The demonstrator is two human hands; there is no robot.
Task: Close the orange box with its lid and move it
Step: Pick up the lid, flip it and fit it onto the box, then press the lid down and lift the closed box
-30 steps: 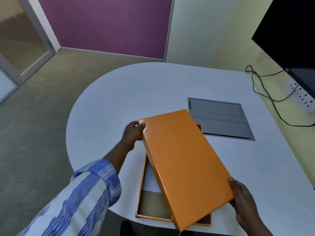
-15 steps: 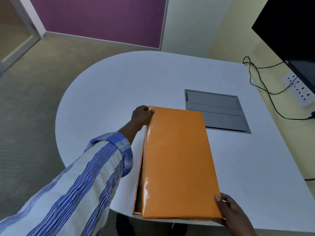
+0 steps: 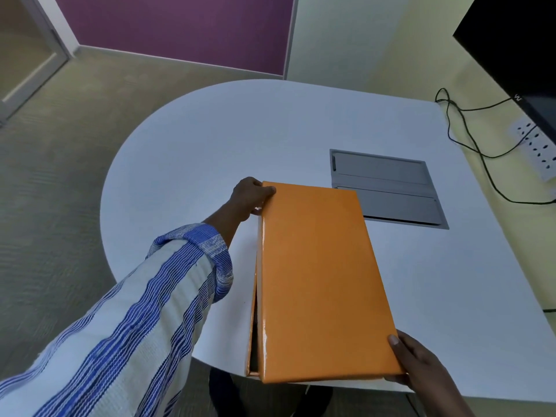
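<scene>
The glossy orange lid (image 3: 319,278) lies over the orange box (image 3: 252,341) at the near edge of the white table (image 3: 210,152). It is shifted slightly right, so a narrow strip of the box's left wall and dark inside shows. My left hand (image 3: 248,195) grips the lid's far left corner. My right hand (image 3: 418,365) holds its near right corner, thumb on top. The rest of the box is hidden under the lid.
A grey recessed cable hatch (image 3: 388,188) sits in the table just beyond the box. Black cables (image 3: 469,136) run to a white power strip (image 3: 538,145) on the right wall, below a dark screen (image 3: 517,46). Carpet lies to the left.
The lid has swung from a diagonal tilt above the open box down onto it, now nearly lined up with it. Both hands kept their hold on its corners.
</scene>
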